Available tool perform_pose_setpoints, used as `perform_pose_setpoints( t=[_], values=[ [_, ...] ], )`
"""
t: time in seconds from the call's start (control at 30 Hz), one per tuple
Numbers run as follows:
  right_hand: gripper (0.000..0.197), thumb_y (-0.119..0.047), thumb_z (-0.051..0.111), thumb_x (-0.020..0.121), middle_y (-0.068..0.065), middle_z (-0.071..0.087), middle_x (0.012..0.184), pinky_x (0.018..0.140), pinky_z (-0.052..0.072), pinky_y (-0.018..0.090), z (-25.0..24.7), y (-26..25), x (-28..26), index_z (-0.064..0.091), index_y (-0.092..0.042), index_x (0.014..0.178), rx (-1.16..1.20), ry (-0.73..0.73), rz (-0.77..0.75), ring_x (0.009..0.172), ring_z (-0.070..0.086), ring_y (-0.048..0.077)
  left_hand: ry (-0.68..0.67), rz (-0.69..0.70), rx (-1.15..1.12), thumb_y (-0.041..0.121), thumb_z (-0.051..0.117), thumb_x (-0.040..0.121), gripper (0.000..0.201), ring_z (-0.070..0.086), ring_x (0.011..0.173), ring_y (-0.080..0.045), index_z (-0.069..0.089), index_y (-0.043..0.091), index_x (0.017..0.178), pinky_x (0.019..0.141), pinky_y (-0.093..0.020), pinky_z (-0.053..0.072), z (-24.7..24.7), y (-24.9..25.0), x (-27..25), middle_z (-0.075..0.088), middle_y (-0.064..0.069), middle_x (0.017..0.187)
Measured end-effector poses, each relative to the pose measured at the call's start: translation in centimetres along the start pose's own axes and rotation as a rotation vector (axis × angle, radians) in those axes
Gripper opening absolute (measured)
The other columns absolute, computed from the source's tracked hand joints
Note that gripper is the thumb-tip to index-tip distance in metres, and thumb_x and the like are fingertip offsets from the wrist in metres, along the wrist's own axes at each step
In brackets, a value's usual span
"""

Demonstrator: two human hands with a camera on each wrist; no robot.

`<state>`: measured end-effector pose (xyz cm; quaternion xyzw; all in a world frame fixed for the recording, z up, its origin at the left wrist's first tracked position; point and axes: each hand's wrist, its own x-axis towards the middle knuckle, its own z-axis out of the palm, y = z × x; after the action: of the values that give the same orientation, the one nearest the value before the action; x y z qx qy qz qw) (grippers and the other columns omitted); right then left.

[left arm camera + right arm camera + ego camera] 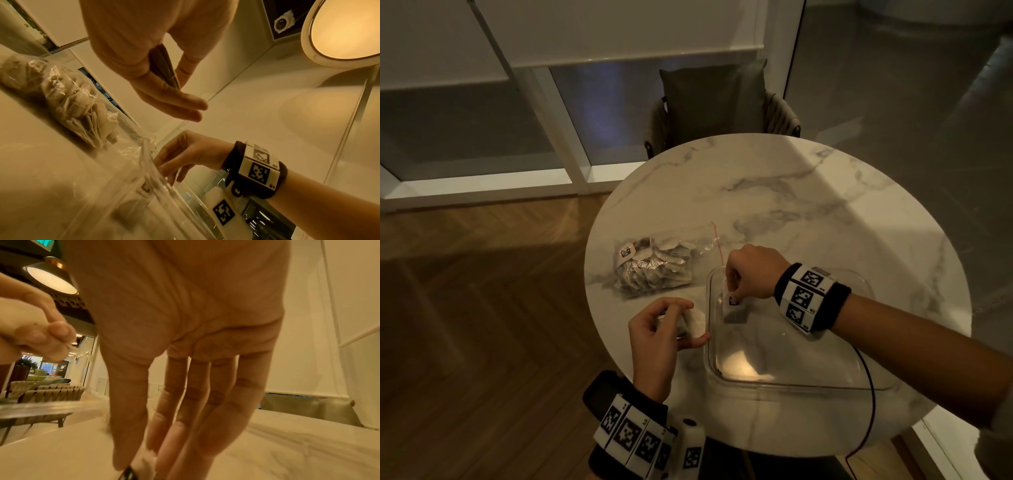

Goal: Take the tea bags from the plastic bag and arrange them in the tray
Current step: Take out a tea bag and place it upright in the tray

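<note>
A clear plastic bag (654, 263) full of tea bags lies on the round marble table (791, 192), its open mouth toward a clear tray (801, 386) on the right. My right hand (732, 291) pinches one tea bag (734, 310) by its top, low inside the tray's far left corner. The right wrist view shows thumb and fingers pointing down around that tea bag (147, 460). My left hand (674, 318) hovers just left of the tray and grips a small bunch of tea bags (693, 323). These tea bags (164, 68) show between its fingers in the left wrist view.
A padded chair (715, 102) stands behind the table. A thin black cable (869, 394) runs across the table's near right edge. Wood floor lies to the left, and a glass wall with a lowered blind is beyond. The tray's floor shows only the one tea bag.
</note>
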<state>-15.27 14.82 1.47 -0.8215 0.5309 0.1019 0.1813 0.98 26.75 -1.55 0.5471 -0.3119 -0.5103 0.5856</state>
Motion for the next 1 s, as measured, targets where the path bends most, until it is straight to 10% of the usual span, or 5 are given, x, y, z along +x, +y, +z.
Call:
perform_pose_setpoints(
  t=[0.33, 0.57, 0.77, 1.0],
  values=[
    [0.014, -0.022, 0.080, 0.080, 0.001, 0.074, 0.076, 0.064, 0.057, 0.023, -2.8, -0.7, -4.1, 0.076, -0.013, 0.091, 0.595, 0.117, -0.184, 0.060, 0.070, 0.014, -0.124, 0.013, -0.062, -0.014, 0.041, 0.094, 0.028, 0.067, 0.069, -0.013, 0.056, 0.000, 0.113, 0.070, -0.043, 0.061, 0.7, 0.4, -0.4, 0.057, -0.009, 0.082],
    [0.028, -0.037, 0.082, 0.075, -0.005, 0.070, 0.079, 0.064, 0.052, 0.021, -2.4, -1.7, -6.1, 0.077, -0.017, 0.093, 0.608, 0.198, -0.204, 0.063, 0.062, 0.005, -0.293, 0.047, -0.222, 0.002, 0.053, 0.090, 0.047, 0.071, 0.092, -0.040, 0.035, 0.014, 0.132, 0.077, -0.039, 0.060, 2.1, 0.8, -0.9, 0.068, -0.021, 0.110],
    [0.006, -0.013, 0.080, 0.079, 0.002, 0.073, 0.080, 0.046, 0.042, 0.013, -2.4, -0.7, -7.1, 0.075, -0.010, 0.082, 0.795, 0.234, -0.184, 0.041, 0.056, 0.003, -0.303, 0.008, -0.273, -0.002, 0.046, 0.095, 0.048, 0.069, 0.099, -0.044, 0.035, 0.015, 0.138, 0.080, -0.040, 0.059, 2.1, 0.7, -0.9, 0.071, -0.011, 0.105],
    [0.012, -0.013, 0.083, 0.074, 0.004, 0.075, 0.082, 0.074, 0.058, 0.028, -2.0, -0.1, -7.3, 0.078, -0.005, 0.082, 1.005, 0.431, -0.300, 0.077, 0.072, 0.017, -0.324, -0.080, -0.049, 0.002, 0.043, 0.101, 0.041, 0.072, 0.080, -0.039, 0.034, 0.018, 0.137, 0.066, -0.033, 0.060, 2.2, 0.4, -0.8, 0.071, -0.023, 0.103]
  ],
)
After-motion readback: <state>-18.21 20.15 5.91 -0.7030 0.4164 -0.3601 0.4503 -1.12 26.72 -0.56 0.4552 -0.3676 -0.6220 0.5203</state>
